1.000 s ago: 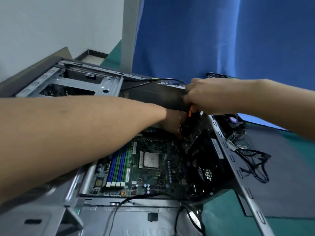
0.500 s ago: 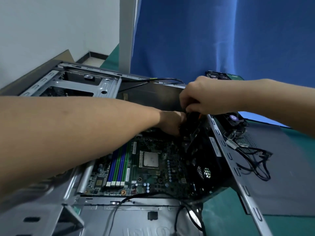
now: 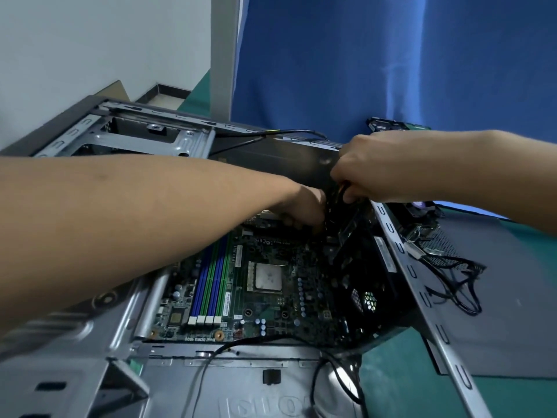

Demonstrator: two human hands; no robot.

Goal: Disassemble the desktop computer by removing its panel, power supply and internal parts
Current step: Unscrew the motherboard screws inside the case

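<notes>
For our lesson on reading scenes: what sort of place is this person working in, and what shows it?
Probably a makeshift repair or teardown workbench, not a home desk. An opened grey metal computer case with its green motherboard exposed lies on a green work mat, and a blue fabric backdrop hangs behind.

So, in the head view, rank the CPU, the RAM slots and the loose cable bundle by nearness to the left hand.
1. CPU, just below the left hand.
2. RAM slots, lower left.
3. Cable bundle, outside the case, far right.
</notes>
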